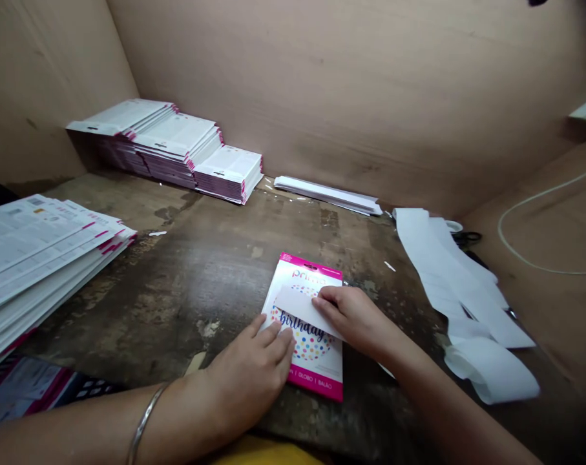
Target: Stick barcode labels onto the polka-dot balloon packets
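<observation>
The left hand [248, 381] lies flat and open on the lower corner of a pink-edged birthday balloon packet [306, 345], near the tabletop's [200, 290] front edge. The right hand's [353, 320] fingers cover a white paper strip [300, 309] on the packet; any grip is unclear. Stacked packets [176, 145] line the back edge.

Left forearm [94, 420] and right forearm [442, 394] enter bare from the bottom of the view, both palms down. Left hand [249, 381] lies flat at the lower left edge of the printed balloon card [316, 381], fingers [278, 342] slightly spread, tips reaching onto it. Right hand [353, 320] rests over the card's right side, fingers [331, 298] close together and extended leftward. Thin metal bangle [142, 423] circles the left wrist.
</observation>
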The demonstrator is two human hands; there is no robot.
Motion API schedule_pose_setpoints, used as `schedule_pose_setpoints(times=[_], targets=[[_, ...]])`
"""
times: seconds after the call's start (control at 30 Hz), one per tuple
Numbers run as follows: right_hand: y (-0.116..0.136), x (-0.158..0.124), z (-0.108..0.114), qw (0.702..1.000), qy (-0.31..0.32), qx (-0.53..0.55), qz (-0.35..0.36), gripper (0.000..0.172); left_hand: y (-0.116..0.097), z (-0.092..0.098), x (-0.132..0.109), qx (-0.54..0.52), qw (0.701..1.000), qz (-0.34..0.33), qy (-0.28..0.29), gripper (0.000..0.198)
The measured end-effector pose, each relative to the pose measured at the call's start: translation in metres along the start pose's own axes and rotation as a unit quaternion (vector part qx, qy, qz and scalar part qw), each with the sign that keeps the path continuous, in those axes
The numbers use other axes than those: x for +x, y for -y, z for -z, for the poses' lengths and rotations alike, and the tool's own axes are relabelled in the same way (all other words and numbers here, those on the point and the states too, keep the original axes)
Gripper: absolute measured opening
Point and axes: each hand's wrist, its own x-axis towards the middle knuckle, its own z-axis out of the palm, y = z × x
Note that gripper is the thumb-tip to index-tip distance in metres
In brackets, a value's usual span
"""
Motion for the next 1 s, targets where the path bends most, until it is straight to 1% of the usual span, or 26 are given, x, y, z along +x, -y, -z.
schedule_pose_setpoints(times=[0.07, 0.2, 0.37, 0.5, 0.57, 0.6, 0.63, 0.67, 0.73, 0.77, 0.8, 0.87, 0.93, 1.0], targets=[[-0.002, 0.006, 0.002, 1.000, 0.012, -0.007, 0.011, 0.032, 0.000, 0.001, 0.000, 0.003, 1.000, 0.001, -0.011, 0.028], [-0.001, 0.010, 0.006, 0.999, 0.026, -0.033, 0.020, 0.031, 0.001, 0.003, 0.001, 0.004, 1.000, 0.017, -0.001, 0.025], [-0.001, 0.011, 0.004, 0.997, 0.042, -0.051, 0.027, 0.032, 0.006, 0.001, -0.001, 0.006, 0.999, 0.035, -0.031, 0.025], [0.002, 0.014, 0.003, 0.995, 0.039, -0.084, 0.024, 0.032, 0.012, 0.000, -0.002, -0.040, 0.998, 0.043, 0.004, 0.025], [0.006, 0.012, 0.002, 0.994, 0.032, -0.107, 0.011, 0.030, 0.015, 0.001, -0.002, -0.065, 0.997, 0.042, 0.025, 0.025], [0.009, 0.008, 0.001, 0.992, 0.018, -0.122, 0.007, 0.025, 0.016, 0.001, -0.001, -0.074, 0.996, 0.040, 0.035, 0.025], [0.012, 0.003, -0.001, 0.989, -0.011, -0.144, 0.013, 0.018, 0.017, 0.001, -0.001, -0.081, 0.995, 0.040, 0.042, 0.025], [0.014, -0.004, -0.005, 0.984, -0.051, -0.169, 0.030, 0.015, 0.018, 0.001, -0.001, -0.087, 0.994, 0.041, 0.049, 0.025], [0.017, -0.021, -0.017, 0.963, -0.131, -0.215, 0.095, 0.030, 0.018, 0.001, 0.000, -0.105, 0.992, 0.043, 0.064, 0.025], [0.017, -0.030, -0.025, 0.951, -0.159, -0.231, 0.132, 0.035, 0.019, 0.001, 0.001, -0.115, 0.990, 0.044, 0.070, 0.026], [0.016, -0.039, -0.034, 0.941, -0.176, -0.240, 0.163, 0.037, 0.019, 0.002, 0.001, -0.127, 0.988, 0.044, 0.074, 0.027], [0.013, -0.052, -0.053, 0.936, -0.185, -0.236, 0.182, 0.035, 0.021, 0.005, 0.004, -0.155, 0.983, 0.050, 0.079, 0.028], [0.009, -0.060, -0.067, 0.939, -0.200, -0.227, 0.166, 0.035, 0.026, 0.010, 0.007, -0.195, 0.975, 0.062, 0.087, 0.028], [0.006, -0.062, -0.076, 0.942, -0.212, -0.215, 0.147, 0.036, 0.035, 0.014, 0.012, -0.259, 0.956, 0.101, 0.091, 0.028]])
